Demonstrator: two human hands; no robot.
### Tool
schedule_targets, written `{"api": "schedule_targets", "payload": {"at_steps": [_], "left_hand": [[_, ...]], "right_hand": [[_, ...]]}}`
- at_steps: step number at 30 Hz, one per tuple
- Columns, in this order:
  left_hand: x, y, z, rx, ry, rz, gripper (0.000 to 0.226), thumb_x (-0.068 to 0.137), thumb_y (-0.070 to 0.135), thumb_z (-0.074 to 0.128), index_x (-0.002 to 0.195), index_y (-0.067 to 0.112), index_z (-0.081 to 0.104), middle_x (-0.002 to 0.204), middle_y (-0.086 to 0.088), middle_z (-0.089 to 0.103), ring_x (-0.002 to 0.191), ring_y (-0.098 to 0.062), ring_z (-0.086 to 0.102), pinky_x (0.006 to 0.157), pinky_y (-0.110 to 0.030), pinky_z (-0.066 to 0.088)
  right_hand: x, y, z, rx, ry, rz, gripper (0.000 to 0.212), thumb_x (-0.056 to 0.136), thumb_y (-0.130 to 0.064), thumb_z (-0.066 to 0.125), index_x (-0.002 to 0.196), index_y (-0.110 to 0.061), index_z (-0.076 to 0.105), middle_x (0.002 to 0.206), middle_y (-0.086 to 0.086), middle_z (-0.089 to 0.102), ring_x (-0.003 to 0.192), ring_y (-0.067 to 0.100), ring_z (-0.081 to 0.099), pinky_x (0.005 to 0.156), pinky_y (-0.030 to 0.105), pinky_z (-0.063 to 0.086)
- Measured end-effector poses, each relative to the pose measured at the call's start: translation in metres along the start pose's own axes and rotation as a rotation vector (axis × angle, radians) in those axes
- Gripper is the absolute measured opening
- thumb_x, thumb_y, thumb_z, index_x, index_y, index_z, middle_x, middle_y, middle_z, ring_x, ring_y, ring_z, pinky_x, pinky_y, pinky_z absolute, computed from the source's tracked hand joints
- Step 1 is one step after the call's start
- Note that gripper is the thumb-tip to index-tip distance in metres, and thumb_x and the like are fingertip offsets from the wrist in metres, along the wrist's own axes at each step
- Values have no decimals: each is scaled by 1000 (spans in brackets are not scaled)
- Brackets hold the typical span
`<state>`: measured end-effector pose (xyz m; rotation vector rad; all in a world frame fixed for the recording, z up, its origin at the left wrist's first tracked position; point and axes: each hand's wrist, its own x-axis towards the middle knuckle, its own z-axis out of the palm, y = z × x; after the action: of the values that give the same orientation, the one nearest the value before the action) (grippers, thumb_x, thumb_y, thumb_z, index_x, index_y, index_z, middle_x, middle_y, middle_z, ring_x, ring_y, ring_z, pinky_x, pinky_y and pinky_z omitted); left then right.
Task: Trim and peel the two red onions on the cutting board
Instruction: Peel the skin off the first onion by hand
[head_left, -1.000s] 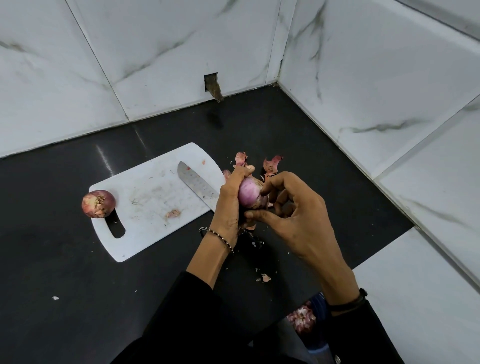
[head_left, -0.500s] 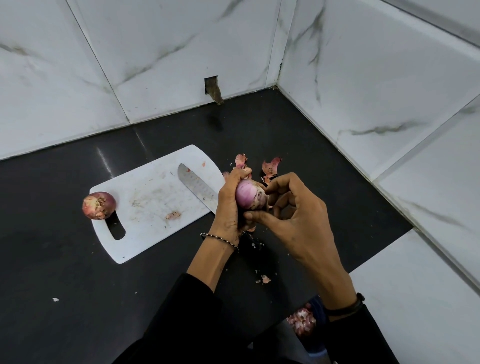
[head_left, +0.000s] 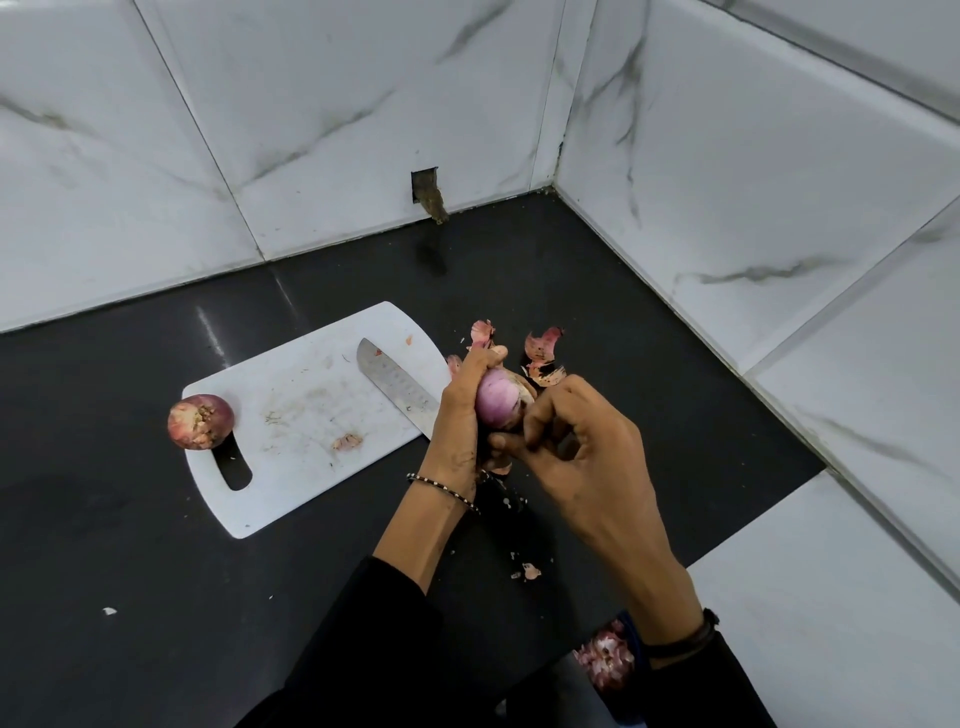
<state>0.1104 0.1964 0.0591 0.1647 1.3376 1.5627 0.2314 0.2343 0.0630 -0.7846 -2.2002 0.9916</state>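
Note:
My left hand (head_left: 460, 415) grips a pale purple, partly peeled onion (head_left: 497, 402) just right of the white cutting board (head_left: 311, 415), above the black counter. My right hand (head_left: 576, 457) is at the onion's lower right side, thumb and fingertips pinched at its skin. A second red onion (head_left: 200, 422), skin on and root end facing me, rests at the board's left corner beside the handle slot. A knife blade (head_left: 397, 387) lies on the board's right part; its handle is hidden behind my left hand.
Torn onion skins (head_left: 543, 345) lie on the black counter (head_left: 130, 545) behind my hands, and small scraps (head_left: 530, 571) in front. White marble walls close the corner at back and right. A white ledge (head_left: 831, 597) sits at the lower right.
The onion has turned slightly in my left hand, and my right fingers have closed tighter at its lower side. The board, knife and other onion stay put.

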Motion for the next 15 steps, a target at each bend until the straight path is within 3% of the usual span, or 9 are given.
{"api": "schedule_targets", "payload": {"at_steps": [3,6,9,11,15], "left_hand": [[0,-2,-2,-71,30,27,36,84,46,60,70,14,60,59,-5,59,51,-19,47,50,-20,34],[-2,-3,-3,-59,30,40,37,86,46,58,72,13,63,65,-7,61,55,-20,52,51,-21,39],[-4,-3,-2,-67,7,36,41,89,44,56,60,18,68,66,-7,63,57,-20,55,51,-22,41],[-5,-4,-1,-81,-2,27,47,90,41,55,51,19,67,62,-4,63,55,-18,56,51,-21,42],[-4,-5,-2,-49,9,22,49,90,46,55,48,20,62,55,-1,57,50,-15,48,48,-19,35]], "right_hand": [[0,-2,-1,53,22,33,37,72,-21,90,76,-22,53,77,-8,58,68,13,53,57,17,44],[2,-5,-4,80,-2,77,39,69,-27,91,85,-28,55,81,-9,61,68,14,58,58,16,47],[3,-6,-6,78,-35,81,47,69,-27,91,98,-36,55,89,-13,63,72,12,62,64,14,50],[2,-5,-8,76,-38,69,47,70,-27,91,104,-32,58,92,-13,63,73,13,63,64,15,50],[0,-5,-7,76,-49,53,40,73,-23,90,101,-28,62,89,-16,62,76,11,62,63,13,48]]}}
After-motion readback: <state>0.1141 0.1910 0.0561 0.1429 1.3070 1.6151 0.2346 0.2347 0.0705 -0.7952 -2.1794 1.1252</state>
